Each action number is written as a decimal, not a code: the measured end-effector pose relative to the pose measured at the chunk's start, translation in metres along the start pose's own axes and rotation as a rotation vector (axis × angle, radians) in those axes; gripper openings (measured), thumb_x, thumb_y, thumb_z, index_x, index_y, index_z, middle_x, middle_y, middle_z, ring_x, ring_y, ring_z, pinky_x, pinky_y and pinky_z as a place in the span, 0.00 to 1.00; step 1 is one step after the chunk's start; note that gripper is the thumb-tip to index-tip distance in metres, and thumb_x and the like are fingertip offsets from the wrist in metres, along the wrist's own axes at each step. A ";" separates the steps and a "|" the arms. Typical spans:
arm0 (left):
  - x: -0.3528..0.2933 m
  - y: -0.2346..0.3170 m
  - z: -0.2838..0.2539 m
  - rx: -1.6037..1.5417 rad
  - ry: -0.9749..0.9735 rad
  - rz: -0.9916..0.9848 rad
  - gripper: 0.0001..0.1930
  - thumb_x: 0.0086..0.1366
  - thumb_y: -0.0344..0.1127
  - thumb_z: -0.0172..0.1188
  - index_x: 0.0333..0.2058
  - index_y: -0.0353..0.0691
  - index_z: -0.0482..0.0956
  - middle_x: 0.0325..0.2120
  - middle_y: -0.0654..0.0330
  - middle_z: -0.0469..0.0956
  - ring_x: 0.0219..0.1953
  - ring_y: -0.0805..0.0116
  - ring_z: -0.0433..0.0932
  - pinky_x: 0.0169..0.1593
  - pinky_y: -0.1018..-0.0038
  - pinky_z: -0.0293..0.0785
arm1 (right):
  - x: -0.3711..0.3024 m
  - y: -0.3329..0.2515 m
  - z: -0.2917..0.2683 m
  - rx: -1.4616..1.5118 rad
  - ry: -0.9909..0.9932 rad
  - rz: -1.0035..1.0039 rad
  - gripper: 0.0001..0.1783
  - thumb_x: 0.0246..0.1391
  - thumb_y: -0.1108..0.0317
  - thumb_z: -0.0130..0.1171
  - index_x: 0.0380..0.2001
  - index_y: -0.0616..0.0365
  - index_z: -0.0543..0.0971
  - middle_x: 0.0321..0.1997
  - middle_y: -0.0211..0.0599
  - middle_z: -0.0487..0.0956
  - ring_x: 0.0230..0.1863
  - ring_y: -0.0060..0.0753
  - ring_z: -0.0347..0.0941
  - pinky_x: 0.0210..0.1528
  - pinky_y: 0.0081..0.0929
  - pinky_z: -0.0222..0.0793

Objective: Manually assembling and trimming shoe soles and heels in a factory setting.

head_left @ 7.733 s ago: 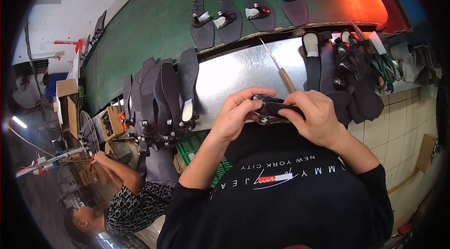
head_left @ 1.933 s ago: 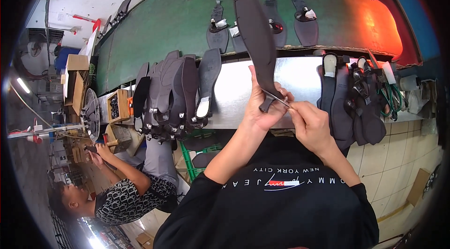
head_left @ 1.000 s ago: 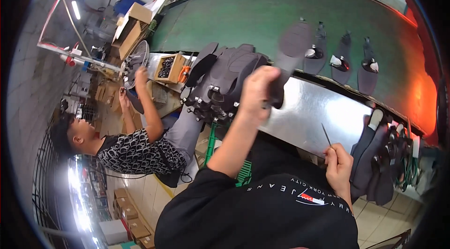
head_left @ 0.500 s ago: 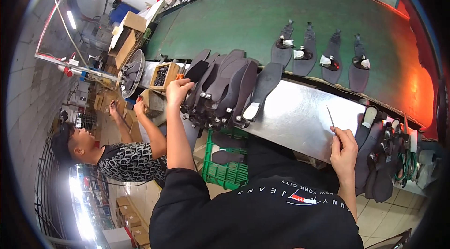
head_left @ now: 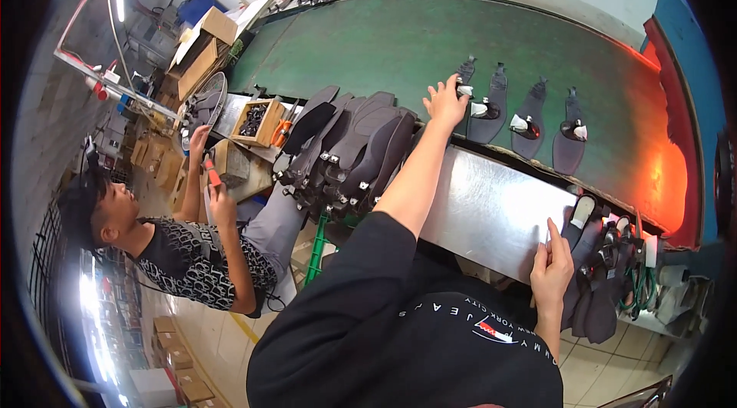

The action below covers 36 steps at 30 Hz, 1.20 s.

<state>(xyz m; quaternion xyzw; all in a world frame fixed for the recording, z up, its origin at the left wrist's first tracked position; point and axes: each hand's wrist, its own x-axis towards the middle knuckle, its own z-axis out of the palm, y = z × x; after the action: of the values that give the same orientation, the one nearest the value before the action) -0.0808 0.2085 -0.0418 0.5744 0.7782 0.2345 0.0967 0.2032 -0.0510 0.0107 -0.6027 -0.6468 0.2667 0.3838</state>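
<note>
My left hand (head_left: 447, 103) reaches over the green conveyor belt (head_left: 368, 36), fingers spread, at the leftmost of several dark sandal soles (head_left: 466, 69) there. Its fingertips are beside that sole's white-wrapped strap; whether they touch it I cannot tell. Each of the other soles, such as the rightmost one (head_left: 569, 148), carries a strap with a white wrapping. Above the metal plate (head_left: 480, 197) is my right hand (head_left: 551, 266), its fingers closed round a thin, pointed tool (head_left: 549, 230) that barely shows. A heap of dark soles (head_left: 361, 132) lies left of my left forearm, partly covered by it.
More sandals (head_left: 595, 274) with straps hang at the plate's right end. Orange light glows beside a red curtain (head_left: 675, 147). On the left a co-worker (head_left: 184, 254) holds a red-handled tool, near a wooden box (head_left: 259, 122) of small dark parts and a fan (head_left: 206, 109).
My left hand has moved right, from the heap's left side to the soles on the belt. My right hand stays over the plate, its thin tool now less visible. The view has shifted slightly.
</note>
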 end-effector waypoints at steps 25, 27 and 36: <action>-0.158 0.047 -0.095 -1.703 -0.150 -0.044 0.10 0.59 0.27 0.55 0.41 0.34 0.75 0.38 0.56 0.78 0.36 0.70 0.77 0.38 0.76 0.76 | 0.021 -0.005 0.006 -0.279 -0.057 0.043 0.14 0.47 0.72 0.57 0.41 0.55 0.78 0.45 0.44 0.69 0.42 0.46 0.72 0.41 0.37 0.69; -0.167 0.031 -0.077 -1.679 -0.187 -0.055 0.11 0.58 0.26 0.55 0.41 0.35 0.75 0.42 0.53 0.77 0.35 0.69 0.78 0.37 0.75 0.77 | 0.032 -0.007 -0.037 -0.391 0.245 -0.356 0.17 0.48 0.73 0.58 0.44 0.61 0.76 0.42 0.39 0.73 0.39 0.35 0.72 0.41 0.27 0.68; -0.214 0.045 -0.086 -1.786 -0.723 -0.283 0.13 0.57 0.23 0.61 0.43 0.40 0.76 0.33 0.66 0.78 0.36 0.78 0.76 0.42 0.80 0.73 | 0.033 -0.048 -0.095 0.764 0.277 -0.211 0.19 0.59 0.52 0.49 0.30 0.60 0.67 0.46 0.48 0.73 0.45 0.38 0.70 0.49 0.38 0.68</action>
<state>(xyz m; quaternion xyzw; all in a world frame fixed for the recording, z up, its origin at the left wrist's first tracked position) -0.0098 -0.0039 0.0290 0.2281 0.2991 0.5342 0.7571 0.2533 -0.0361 0.1088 -0.3776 -0.5019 0.3630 0.6883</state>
